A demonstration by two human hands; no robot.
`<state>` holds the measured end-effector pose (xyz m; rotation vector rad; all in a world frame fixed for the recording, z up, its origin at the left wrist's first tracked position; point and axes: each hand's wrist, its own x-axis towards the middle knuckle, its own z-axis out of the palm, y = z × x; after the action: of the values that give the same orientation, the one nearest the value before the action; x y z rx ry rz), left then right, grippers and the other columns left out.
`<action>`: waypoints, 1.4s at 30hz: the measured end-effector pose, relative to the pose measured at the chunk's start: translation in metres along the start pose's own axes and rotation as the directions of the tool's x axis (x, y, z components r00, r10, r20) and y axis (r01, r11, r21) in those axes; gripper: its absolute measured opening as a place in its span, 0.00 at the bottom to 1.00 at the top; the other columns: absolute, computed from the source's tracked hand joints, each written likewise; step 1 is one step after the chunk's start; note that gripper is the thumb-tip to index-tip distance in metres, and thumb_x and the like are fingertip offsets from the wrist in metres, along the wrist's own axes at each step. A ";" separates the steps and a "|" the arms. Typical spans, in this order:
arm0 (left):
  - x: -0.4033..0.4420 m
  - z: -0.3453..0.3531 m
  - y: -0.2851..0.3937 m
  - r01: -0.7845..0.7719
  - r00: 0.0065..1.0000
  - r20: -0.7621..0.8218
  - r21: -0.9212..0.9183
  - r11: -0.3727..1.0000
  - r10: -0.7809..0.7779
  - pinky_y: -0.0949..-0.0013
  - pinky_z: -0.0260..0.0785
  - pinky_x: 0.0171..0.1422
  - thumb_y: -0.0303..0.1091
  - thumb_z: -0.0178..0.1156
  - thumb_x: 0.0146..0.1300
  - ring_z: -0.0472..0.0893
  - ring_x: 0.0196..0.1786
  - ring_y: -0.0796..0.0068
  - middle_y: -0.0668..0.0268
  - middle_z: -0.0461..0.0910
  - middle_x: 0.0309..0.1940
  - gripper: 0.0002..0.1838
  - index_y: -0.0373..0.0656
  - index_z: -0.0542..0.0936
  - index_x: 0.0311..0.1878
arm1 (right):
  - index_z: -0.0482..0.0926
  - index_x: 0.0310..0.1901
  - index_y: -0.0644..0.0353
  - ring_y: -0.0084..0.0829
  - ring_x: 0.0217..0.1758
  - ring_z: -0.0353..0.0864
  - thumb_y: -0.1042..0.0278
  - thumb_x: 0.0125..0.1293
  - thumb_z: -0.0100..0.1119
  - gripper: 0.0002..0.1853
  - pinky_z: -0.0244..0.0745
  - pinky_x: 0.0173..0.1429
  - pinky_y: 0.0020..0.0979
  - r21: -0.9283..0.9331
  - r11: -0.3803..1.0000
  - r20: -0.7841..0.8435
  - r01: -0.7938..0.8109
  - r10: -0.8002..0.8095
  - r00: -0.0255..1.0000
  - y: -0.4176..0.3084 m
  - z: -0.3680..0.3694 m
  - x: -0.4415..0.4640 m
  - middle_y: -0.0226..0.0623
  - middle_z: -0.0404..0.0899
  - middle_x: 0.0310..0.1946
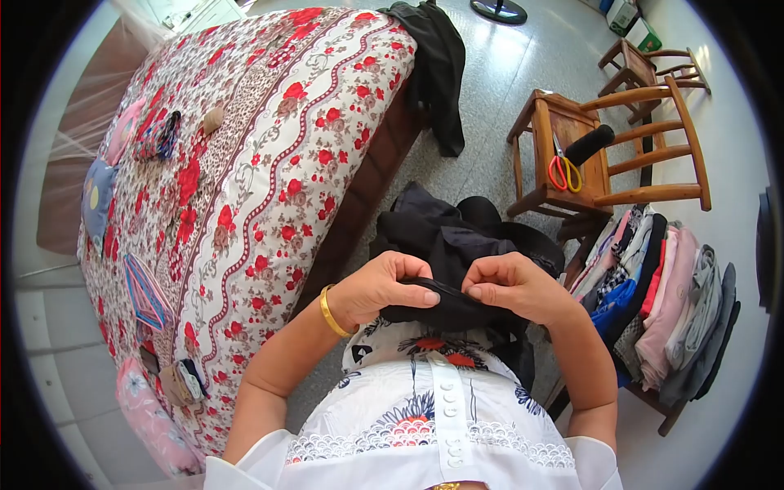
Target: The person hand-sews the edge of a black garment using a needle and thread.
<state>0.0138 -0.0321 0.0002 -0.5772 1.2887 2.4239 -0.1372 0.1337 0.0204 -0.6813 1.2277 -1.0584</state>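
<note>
Head | both hands [382, 287] [518, 286] pinching black cloth [449, 312] | green-and-white box [623, 16]: print too small to read

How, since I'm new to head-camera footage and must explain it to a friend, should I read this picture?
There is no machine here: one camera worn on a person's head looks forward and down at their own bare hands. The left hand and right hand pinch black cloth in front of the body. At the picture's left is a bed with a flowered cover. At right, a wooden chair bears scissors and a black roll; nearer lie folded clothes.
</note>
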 end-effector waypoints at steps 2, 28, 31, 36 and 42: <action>0.001 -0.001 -0.001 -0.008 1.000 0.022 -0.002 1.000 0.008 0.84 0.65 0.32 0.25 0.63 0.46 0.73 0.25 0.89 0.72 0.76 0.23 0.05 0.39 0.77 0.26 | 0.74 0.31 0.66 0.10 0.28 0.64 0.70 0.60 0.52 0.07 0.61 0.32 0.14 0.027 1.000 0.023 0.012 -0.013 1.000 0.001 -0.002 -0.001 0.21 0.70 0.24; 0.006 0.000 -0.004 0.055 0.998 0.013 -0.138 0.989 -0.054 0.80 0.71 0.35 0.23 0.62 0.47 0.78 0.27 0.81 0.65 0.79 0.26 0.07 0.35 0.79 0.32 | 0.75 0.33 0.66 0.09 0.29 0.65 0.68 0.59 0.55 0.08 0.60 0.34 0.12 0.143 0.989 0.076 0.034 -0.045 0.996 0.010 -0.009 0.002 0.20 0.71 0.26; 0.006 0.001 -0.005 0.055 0.998 0.013 -0.152 0.987 -0.054 0.80 0.71 0.35 0.23 0.61 0.47 0.78 0.27 0.81 0.64 0.79 0.27 0.07 0.35 0.79 0.32 | 0.75 0.33 0.66 0.09 0.29 0.64 0.68 0.59 0.55 0.08 0.60 0.34 0.12 0.144 0.989 0.080 0.036 -0.048 0.996 0.011 -0.010 0.003 0.20 0.71 0.26; 0.007 0.000 -0.005 0.057 0.998 0.011 -0.172 0.983 -0.056 0.80 0.71 0.35 0.23 0.61 0.48 0.78 0.27 0.80 0.64 0.79 0.26 0.06 0.35 0.79 0.32 | 0.75 0.33 0.66 0.09 0.29 0.65 0.68 0.58 0.56 0.08 0.60 0.34 0.12 0.124 0.990 0.080 0.062 -0.072 0.994 0.014 -0.011 0.005 0.20 0.71 0.26; 0.006 -0.001 -0.004 0.049 0.999 0.004 -0.185 0.982 -0.049 0.80 0.71 0.34 0.23 0.61 0.48 0.77 0.27 0.81 0.65 0.79 0.26 0.06 0.35 0.79 0.31 | 0.75 0.33 0.66 0.09 0.29 0.65 0.68 0.58 0.56 0.08 0.60 0.33 0.12 0.140 0.988 0.064 0.063 -0.073 0.995 0.015 -0.009 0.006 0.20 0.71 0.25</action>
<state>0.0111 -0.0298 -0.0059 -0.6515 1.0430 2.5185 -0.1419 0.1350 0.0021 -0.6517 1.0676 -1.1557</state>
